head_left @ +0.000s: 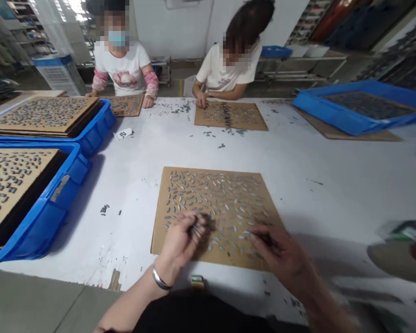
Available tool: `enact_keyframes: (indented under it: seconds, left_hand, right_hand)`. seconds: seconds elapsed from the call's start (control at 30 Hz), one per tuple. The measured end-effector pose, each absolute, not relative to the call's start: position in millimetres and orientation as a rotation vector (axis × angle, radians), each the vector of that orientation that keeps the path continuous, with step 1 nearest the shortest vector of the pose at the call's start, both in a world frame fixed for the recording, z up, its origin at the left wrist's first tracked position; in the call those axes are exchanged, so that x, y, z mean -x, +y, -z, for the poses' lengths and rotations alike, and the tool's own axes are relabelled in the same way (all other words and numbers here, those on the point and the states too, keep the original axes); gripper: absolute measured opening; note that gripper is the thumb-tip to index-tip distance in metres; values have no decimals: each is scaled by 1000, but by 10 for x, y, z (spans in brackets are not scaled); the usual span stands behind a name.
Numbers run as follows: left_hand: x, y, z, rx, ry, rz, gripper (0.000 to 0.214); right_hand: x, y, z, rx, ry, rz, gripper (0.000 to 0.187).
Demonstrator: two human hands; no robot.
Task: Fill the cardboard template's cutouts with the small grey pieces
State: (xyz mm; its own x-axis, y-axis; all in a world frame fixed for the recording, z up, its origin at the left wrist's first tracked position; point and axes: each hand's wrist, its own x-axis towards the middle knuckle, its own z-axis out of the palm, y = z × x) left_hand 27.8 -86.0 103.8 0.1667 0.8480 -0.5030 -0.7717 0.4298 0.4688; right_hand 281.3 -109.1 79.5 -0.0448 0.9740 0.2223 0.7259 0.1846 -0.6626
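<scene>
Bare table (315, 157) lies open right of and beyond the cardboard sheet (158, 240); blue bins (55, 203) crowd its left.

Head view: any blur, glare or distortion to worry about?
Head view: right hand and the lower right corner are motion-blurred; left hand over the cardboard sheet is fairly sharp; wide-angle distortion bows the edges of the white table; blue bin casts a soft shadow on it; no strong glare.
</scene>
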Motion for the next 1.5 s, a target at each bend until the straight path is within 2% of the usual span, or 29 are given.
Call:
enact_keyframes:
  seconds: [0.2,0.53,0.73,0.9,1.1,1.27,1.5]
  left_hand:
    - [382,-1032,-1126,-217,1022,-1483,11]
    - [602,-1707,-928,-39,1153,-1352,11]
    - [699,-1789,-834,-39,1177,-1357,13]
    - [763,-1817,-828,-58,1205,-1398,13]
    - [801,-1853,-856,34,1213,-1378,17]
    - [828,-1850,-818,-45,1201,-1351,8]
    - [729,-1813,-780,-265,1302,-1258,35]
  right_hand:
    - [-2611,-1329,-729,1647,-1784,-603,18]
    - [-2273,-1280,-479,1561,-1943,-576,20]
    - [-2118,-1291,-469,1464,-1950,-671,15]
    - [-1845,-1213,-510,1406,-2099,-772,17]
    - [-1931,-1081,-585,1418,-2212,-706,20]
    - [-1994,-1261,-610,1315,-2449,-697,17]
    - [-1697,-1420,-553,1260,-2726,-542,11]
